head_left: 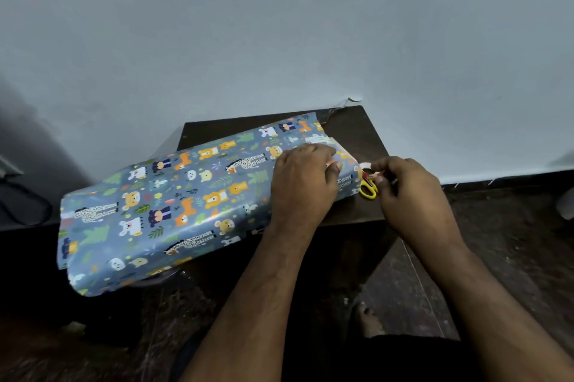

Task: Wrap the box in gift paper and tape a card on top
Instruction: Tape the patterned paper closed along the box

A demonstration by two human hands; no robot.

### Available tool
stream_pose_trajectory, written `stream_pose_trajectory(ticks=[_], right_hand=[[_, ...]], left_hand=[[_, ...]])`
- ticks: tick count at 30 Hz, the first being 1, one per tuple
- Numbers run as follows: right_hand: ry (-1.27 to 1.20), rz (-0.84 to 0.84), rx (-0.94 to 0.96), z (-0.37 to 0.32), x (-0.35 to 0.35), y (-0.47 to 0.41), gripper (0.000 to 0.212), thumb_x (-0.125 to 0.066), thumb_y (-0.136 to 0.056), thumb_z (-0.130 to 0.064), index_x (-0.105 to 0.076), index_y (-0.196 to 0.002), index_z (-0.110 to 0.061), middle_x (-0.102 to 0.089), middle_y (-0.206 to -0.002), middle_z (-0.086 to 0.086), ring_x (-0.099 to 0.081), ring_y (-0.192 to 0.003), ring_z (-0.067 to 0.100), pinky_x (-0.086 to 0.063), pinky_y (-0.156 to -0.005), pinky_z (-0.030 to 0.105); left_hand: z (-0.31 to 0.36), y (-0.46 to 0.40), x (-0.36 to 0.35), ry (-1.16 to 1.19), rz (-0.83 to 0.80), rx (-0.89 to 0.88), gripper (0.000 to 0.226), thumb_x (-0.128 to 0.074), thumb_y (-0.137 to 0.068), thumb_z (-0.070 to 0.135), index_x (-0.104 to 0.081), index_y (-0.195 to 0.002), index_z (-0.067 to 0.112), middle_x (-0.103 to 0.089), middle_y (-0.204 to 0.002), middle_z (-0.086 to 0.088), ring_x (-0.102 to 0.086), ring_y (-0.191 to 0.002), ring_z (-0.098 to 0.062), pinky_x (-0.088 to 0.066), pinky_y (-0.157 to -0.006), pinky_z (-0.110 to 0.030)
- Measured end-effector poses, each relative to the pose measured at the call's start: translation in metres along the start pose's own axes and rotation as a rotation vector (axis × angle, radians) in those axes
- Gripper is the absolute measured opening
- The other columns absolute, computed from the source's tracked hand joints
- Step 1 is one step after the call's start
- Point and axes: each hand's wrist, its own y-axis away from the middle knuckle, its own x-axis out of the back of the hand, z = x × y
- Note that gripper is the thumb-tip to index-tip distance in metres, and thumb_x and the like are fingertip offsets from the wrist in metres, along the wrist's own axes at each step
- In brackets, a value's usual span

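Pressing flat on the gift paper (174, 204), left hand (306, 182); right hand (410, 192) pinches tape roll (369, 171) above yellow scissors (368, 189)

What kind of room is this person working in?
Probably a plain room at home, not a workshop: a small dark table pushed against a bare painted wall, a bare foot on the floor, and gift paper with scissors.
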Motion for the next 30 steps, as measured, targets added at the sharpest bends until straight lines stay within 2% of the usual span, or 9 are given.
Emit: stream_pose_trajectory(ticks=[5, 10, 13, 16, 18, 20, 22, 25, 30], right_hand=[[0.14, -0.209, -0.067, 0.015, -0.011, -0.024, 0.03, -0.067, -0.094, -0.021, -0.063, -0.124, -0.022, -0.054, -0.117, 0.008, -0.06, -0.102, 0.031, -0.052, -0.086, 0.042], [0.143, -0.207, -0.079, 0.028, -0.021, -0.038, 0.022, -0.068, -0.095, -0.031, -0.067, -0.115, -0.024, -0.055, -0.111, 0.005, -0.061, -0.1, 0.029, -0.052, -0.084, 0.041], [0.147, -0.17, -0.067, 0.035, -0.026, -0.044, 0.013, -0.068, -0.096, -0.032, -0.071, -0.103, -0.022, -0.05, -0.099, -0.001, -0.06, -0.095, 0.026, -0.047, -0.076, 0.034], [0.08, -0.043, -0.025, 0.036, -0.024, -0.045, 0.018, -0.064, -0.098, -0.037, -0.071, -0.094, -0.02, -0.053, -0.092, -0.002, -0.055, -0.083, 0.019, -0.042, -0.069, 0.031], [-0.122, 0.043, -0.026, 0.029, -0.018, -0.044, 0.015, -0.064, -0.098, -0.034, -0.072, -0.096, -0.021, -0.062, -0.092, -0.003, -0.056, -0.078, 0.007, -0.043, -0.067, 0.023], [-0.371, 0.084, -0.045, 0.018, -0.013, -0.04, 0.011, -0.063, -0.099, -0.029, -0.071, -0.096, -0.022, -0.067, -0.087, -0.006, -0.057, -0.07, -0.002, -0.037, -0.059, 0.008], [-0.619, 0.069, -0.048, 0.005, -0.009, -0.034, 0.012, -0.061, -0.101, -0.026, -0.071, -0.097, -0.022, -0.067, -0.076, -0.004, -0.053, -0.061, -0.001, -0.04, -0.057, 0.014], [-0.804, -0.024, 0.026, -0.012, -0.008, -0.02, 0.013, -0.059, -0.103, -0.024, -0.07, -0.102, -0.017, -0.066, -0.075, -0.003, -0.054, -0.065, 0.006, -0.044, -0.061, 0.024], [-0.864, -0.132, 0.17, -0.028, -0.012, -0.005, 0.017, -0.058, -0.101, -0.033, -0.067, -0.105, -0.019, -0.071, -0.087, -0.007, -0.064, -0.078, 0.004, -0.048, -0.07, 0.023]], left_hand=[[-0.003, -0.001, -0.007, -0.064, 0.023, -0.033, 0.026, -0.055, -0.101, 0.038, -0.076, -0.105, 0.023, -0.075, -0.098, 0.003, -0.064, -0.097, -0.02, -0.038, -0.102, -0.038], [-0.004, -0.003, -0.02, -0.145, -0.013, -0.01, 0.031, -0.051, -0.102, 0.043, -0.077, -0.101, 0.025, -0.075, -0.116, -0.004, -0.062, -0.121, -0.017, -0.029, -0.115, -0.038], [-0.005, -0.003, -0.022, -0.173, -0.021, -0.007, 0.033, -0.05, -0.102, 0.046, -0.076, -0.099, 0.025, -0.074, -0.117, -0.004, -0.061, -0.123, -0.015, -0.027, -0.116, -0.037], [-0.002, -0.003, -0.019, -0.145, -0.037, -0.023, 0.034, -0.049, -0.102, 0.049, -0.075, -0.102, 0.028, -0.075, -0.113, 0.001, -0.061, -0.119, -0.012, -0.028, -0.116, -0.037], [0.002, -0.001, -0.014, -0.052, -0.034, -0.027, 0.031, -0.054, -0.1, 0.048, -0.073, -0.116, 0.029, -0.076, -0.11, 0.006, -0.06, -0.108, -0.008, -0.034, -0.113, -0.038], [0.005, 0.001, -0.013, 0.107, -0.044, 0.0, 0.042, -0.059, -0.098, 0.05, -0.065, -0.133, 0.028, -0.073, -0.119, 0.01, -0.061, -0.11, -0.006, -0.044, -0.108, -0.041], [0.007, 0.002, -0.014, 0.315, -0.03, 0.054, 0.055, -0.058, -0.095, 0.053, -0.057, -0.142, 0.025, -0.068, -0.13, 0.012, -0.063, -0.118, -0.005, -0.05, -0.103, -0.04], [0.009, 0.005, -0.01, 0.557, 0.013, 0.095, 0.06, -0.058, -0.094, 0.054, -0.059, -0.141, 0.017, -0.068, -0.131, 0.008, -0.062, -0.12, -0.001, -0.052, -0.101, -0.034], [0.008, 0.008, 0.0, 0.888, -0.046, 0.125, 0.048, -0.059, -0.097, 0.047, -0.067, -0.126, 0.011, -0.073, -0.118, -0.004, -0.068, -0.115, -0.025, -0.053, -0.099, -0.054]])
